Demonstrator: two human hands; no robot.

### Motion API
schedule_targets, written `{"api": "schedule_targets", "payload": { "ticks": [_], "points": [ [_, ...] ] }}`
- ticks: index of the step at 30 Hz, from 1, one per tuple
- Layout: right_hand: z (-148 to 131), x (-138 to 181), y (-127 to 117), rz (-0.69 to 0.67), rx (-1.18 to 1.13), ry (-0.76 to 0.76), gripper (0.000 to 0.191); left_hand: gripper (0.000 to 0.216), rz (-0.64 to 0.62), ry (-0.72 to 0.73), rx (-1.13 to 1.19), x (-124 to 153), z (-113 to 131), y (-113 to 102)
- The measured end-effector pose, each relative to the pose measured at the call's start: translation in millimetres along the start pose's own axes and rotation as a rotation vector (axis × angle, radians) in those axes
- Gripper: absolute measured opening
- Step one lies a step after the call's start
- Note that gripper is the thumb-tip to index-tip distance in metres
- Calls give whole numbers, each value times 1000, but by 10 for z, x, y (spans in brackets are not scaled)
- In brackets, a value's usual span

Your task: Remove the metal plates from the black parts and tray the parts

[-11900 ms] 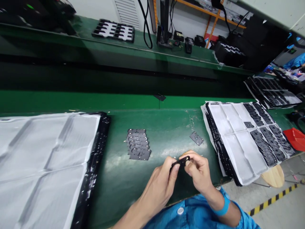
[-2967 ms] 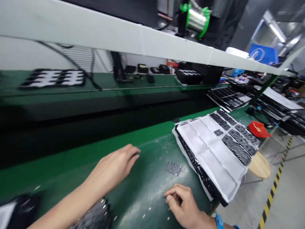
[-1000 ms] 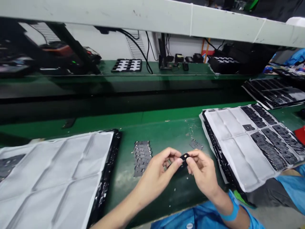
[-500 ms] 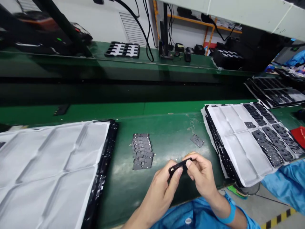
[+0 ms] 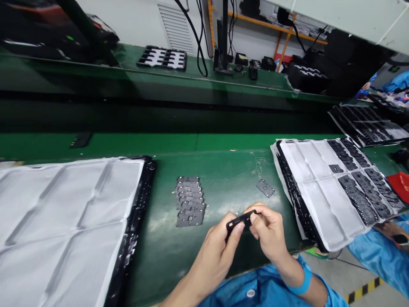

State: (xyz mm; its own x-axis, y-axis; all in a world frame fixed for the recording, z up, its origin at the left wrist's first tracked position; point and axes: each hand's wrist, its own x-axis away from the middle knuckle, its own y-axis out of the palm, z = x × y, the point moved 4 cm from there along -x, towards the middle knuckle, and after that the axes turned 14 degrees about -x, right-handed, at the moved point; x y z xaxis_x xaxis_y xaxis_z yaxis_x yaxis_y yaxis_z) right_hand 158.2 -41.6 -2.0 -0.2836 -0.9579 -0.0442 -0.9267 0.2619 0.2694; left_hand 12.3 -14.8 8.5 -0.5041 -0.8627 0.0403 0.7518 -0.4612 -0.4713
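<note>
My left hand (image 5: 220, 249) and my right hand (image 5: 268, 232) meet above the near edge of the green bench and pinch one small flat black part (image 5: 240, 220) between their fingertips. To the left of the hands, a short overlapping row of the same black parts (image 5: 188, 200) lies on the bench. A single loose black part (image 5: 265, 188) rests farther right. I wear a blue wristband on my right wrist.
A tray covered with white sheet (image 5: 64, 221) fills the left. On the right, a white-lined tray stack (image 5: 322, 192) holds rows of black parts along its far side. Behind are a dark conveyor channel, a rear shelf with a parts tray (image 5: 162, 57), cables and a red bin (image 5: 401, 185).
Three seconds ago my hands were apart on the bench while I looked right. Since one second ago they hold the black part together; the view has tilted down slightly.
</note>
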Motion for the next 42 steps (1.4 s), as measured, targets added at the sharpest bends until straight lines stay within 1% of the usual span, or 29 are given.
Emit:
{"api": "schedule_targets", "payload": {
  "ticks": [4,8,11,14,16,21,25,33,38,42],
  "points": [
    [5,4,12,-21,-17,-4,19,36,-13,-22,6,-25,-45,5],
    [22,0,-49,-83,-57,71,18,38,-36,-49,33,-51,-94,8],
    [17,-13,-113,-144,7,122,20,40,-94,-67,76,-71,-115,22],
    [-23,-27,-148,-127,94,97,30,43,-162,-69,174,-81,-112,46],
    [-58,-25,-134,-111,122,58,33,46,-147,-73,243,-87,-113,51],
    [-124,24,-58,-140,130,-25,29,49,-61,-100,349,-95,-167,94],
    [-140,59,-57,-136,115,-44,27,49,-40,-61,320,-80,-182,128],
    [-148,96,-83,-149,101,-82,23,48,-17,-27,247,-80,-176,143],
    [-129,125,-96,-171,112,-90,23,45,0,-42,213,-86,-166,148],
    [-121,137,-99,-176,97,-94,23,42,8,-21,197,-100,-146,145]
  ]
}}
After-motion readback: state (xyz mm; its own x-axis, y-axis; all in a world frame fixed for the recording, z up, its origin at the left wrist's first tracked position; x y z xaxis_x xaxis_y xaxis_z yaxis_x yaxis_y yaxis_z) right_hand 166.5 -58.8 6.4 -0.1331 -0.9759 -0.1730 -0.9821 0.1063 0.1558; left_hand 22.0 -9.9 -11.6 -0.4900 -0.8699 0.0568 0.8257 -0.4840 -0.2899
